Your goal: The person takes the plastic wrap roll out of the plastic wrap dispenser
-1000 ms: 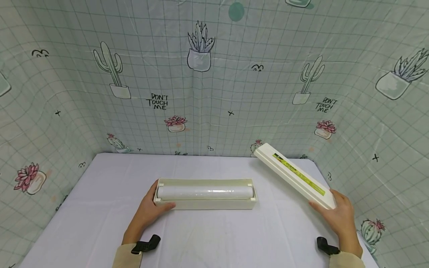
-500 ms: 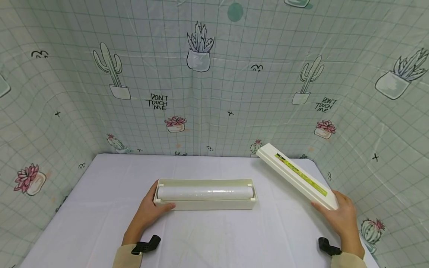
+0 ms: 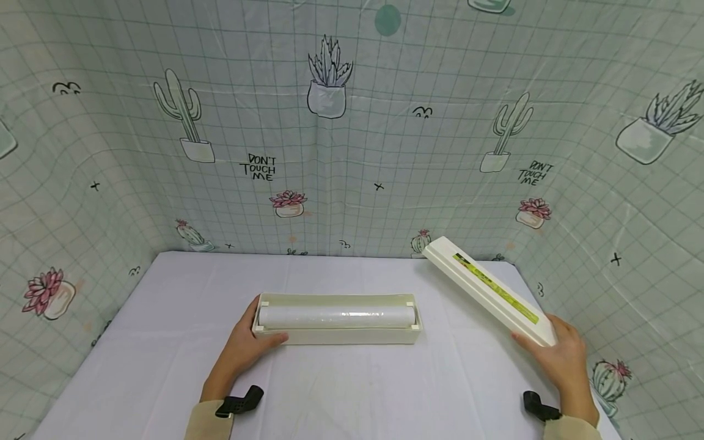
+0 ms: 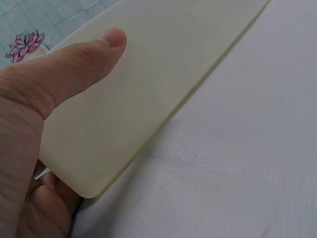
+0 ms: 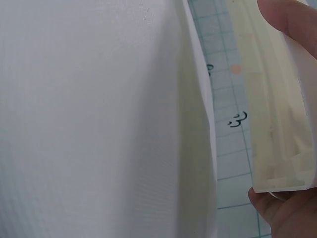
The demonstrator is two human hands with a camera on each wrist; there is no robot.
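A long cream box [image 3: 352, 337] lies on the table, its open top showing a shiny white roll of cling film [image 3: 337, 316]. My left hand [image 3: 241, 346] grips the box's left end, thumb along the front wall and fingers behind; the left wrist view shows the thumb on the plain box wall [image 4: 143, 94]. On the right, my right hand [image 3: 562, 357] holds the near end of the box's lid [image 3: 473, 282], which slants away to the upper left, raised off the table. A yellow-green label [image 3: 495, 288] runs along its top. The right wrist view shows the lid's hollow underside [image 5: 282, 124].
The white cloth-covered table [image 3: 352, 391] ends at a back edge below a grid-patterned curtain [image 3: 352, 146] with cactus prints, which also hangs along both sides. Black straps with small camera mounts [image 3: 242, 401] sit on both wrists.
My right hand and the lid have shifted slightly to the right and toward me. The left hand, box and roll stay in place.
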